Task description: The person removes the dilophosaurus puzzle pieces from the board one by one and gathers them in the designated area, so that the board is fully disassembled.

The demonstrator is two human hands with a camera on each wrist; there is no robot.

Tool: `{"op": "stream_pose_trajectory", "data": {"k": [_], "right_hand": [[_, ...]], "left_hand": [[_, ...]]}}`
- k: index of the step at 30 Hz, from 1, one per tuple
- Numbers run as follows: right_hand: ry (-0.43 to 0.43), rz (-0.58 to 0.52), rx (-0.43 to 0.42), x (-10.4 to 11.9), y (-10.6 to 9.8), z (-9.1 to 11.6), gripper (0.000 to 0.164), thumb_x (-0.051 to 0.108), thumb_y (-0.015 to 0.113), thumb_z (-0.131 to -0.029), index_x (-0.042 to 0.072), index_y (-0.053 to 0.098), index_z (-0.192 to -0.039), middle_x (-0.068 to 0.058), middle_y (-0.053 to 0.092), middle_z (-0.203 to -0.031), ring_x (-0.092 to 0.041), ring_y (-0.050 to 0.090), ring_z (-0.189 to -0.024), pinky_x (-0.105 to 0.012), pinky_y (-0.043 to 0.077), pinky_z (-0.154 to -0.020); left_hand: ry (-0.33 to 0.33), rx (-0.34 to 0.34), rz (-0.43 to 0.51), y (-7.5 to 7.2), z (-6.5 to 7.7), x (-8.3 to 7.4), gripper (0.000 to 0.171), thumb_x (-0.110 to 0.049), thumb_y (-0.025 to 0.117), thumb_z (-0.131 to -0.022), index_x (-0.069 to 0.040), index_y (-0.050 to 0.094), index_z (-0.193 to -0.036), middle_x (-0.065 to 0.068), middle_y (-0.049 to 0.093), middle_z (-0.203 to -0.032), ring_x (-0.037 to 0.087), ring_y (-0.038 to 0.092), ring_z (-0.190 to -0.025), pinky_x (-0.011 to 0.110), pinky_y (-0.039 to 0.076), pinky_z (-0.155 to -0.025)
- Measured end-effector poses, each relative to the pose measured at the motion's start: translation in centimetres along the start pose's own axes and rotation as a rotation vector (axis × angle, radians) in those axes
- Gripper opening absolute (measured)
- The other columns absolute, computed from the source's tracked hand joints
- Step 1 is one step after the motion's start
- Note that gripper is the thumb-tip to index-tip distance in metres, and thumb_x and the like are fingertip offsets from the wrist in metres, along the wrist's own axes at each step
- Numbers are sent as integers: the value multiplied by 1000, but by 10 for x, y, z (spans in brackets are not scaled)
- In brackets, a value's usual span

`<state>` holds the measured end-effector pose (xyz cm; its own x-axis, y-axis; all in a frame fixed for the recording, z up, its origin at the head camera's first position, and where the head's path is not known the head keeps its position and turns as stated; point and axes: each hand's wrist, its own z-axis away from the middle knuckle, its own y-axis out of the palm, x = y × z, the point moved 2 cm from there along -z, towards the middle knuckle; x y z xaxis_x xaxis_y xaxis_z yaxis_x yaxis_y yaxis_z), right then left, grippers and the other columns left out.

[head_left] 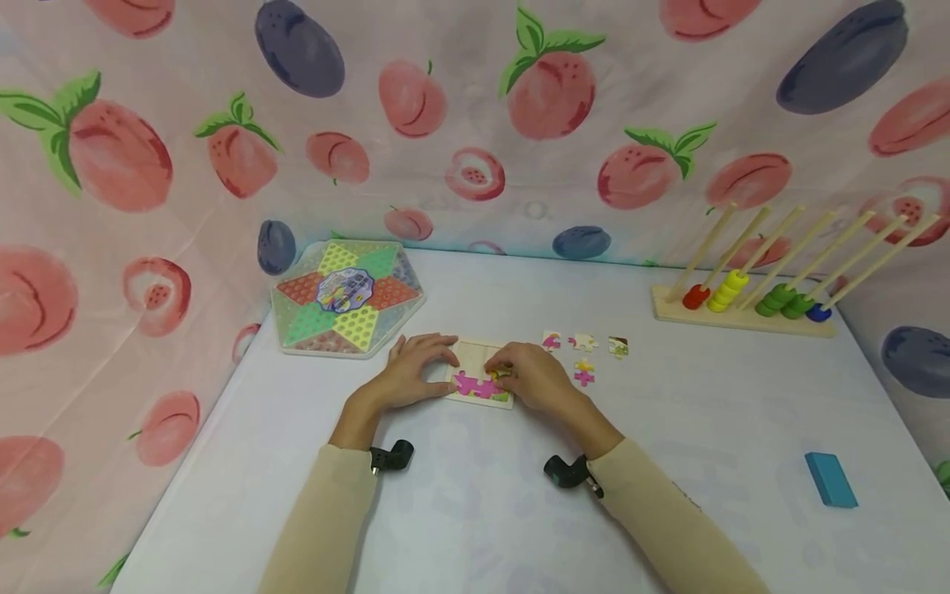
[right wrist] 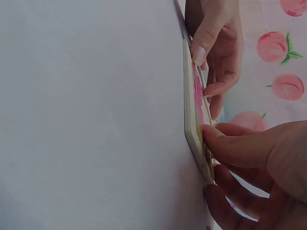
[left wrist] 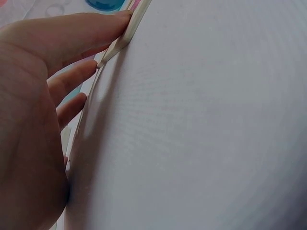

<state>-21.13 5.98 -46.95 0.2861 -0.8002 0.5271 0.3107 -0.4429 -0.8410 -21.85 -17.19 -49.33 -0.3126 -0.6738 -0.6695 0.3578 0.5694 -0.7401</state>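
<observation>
A small wooden jigsaw board lies on the white table, with pink and green puzzle pieces fitted along its near side and bare wood at the far side. My left hand holds the board's left side, thumb near the front corner and fingers toward the back. In the left wrist view, the thumb lies on the wooden rim. Over the board's right side, my right hand pinches a puzzle piece with yellow on it, partly hidden by the fingers. Its thumb is low over the board in the right wrist view.
Right of the board lie loose puzzle pieces, several in all. A hexagonal star-patterned game board sits at back left. A wooden peg rack with coloured beads stands at back right, and a blue block lies at the right.
</observation>
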Motion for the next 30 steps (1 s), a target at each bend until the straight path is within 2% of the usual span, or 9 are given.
{"op": "stream_pose_trajectory", "data": {"k": [4, 10, 15, 24, 30], "right_hand": [[-2, -7, -10, 0, 1, 0, 25, 16, 79, -89, 18, 78, -114, -1, 74, -121, -22, 65, -120, -45, 51, -110], [-7, -8, -27, 1, 1, 0, 13, 12, 80, -88, 18, 80, -100, -2, 75, -115, -23, 65, -116, -45, 51, -109], [-13, -16, -32, 1, 2, 1, 11, 10, 79, -87, 19, 80, -94, -1, 75, -114, -23, 66, -117, -45, 51, -109], [-49, -22, -15, 2, 4, -1, 9, 11, 78, -89, 18, 80, -94, 0, 73, -112, -21, 65, -114, -44, 52, -107], [-28, -27, -11, 0, 1, -2, 12, 9, 78, -88, 17, 81, -96, -1, 72, -111, -21, 65, -113, -42, 52, -106]], "left_hand": [[-3, 3, 2, 1, -1, 0, 27, -32, 79, -87, -25, 68, -110, 2, 45, -161, 30, 28, -157, 67, -6, -126], [7, -3, 6, 1, -1, 0, 27, -31, 80, -87, -26, 68, -110, 2, 46, -161, 30, 28, -156, 67, -5, -125], [18, -6, 6, 1, 0, 0, 27, -30, 80, -87, -24, 68, -110, 3, 46, -160, 32, 29, -156, 69, -5, -124], [5, -10, 4, -1, 6, -2, 27, -30, 80, -86, -23, 68, -110, 4, 47, -160, 33, 30, -155, 70, -3, -124], [15, -11, 11, -2, 4, -5, 27, -30, 79, -87, -23, 68, -110, 5, 46, -160, 33, 31, -155, 70, -3, -124]]}}
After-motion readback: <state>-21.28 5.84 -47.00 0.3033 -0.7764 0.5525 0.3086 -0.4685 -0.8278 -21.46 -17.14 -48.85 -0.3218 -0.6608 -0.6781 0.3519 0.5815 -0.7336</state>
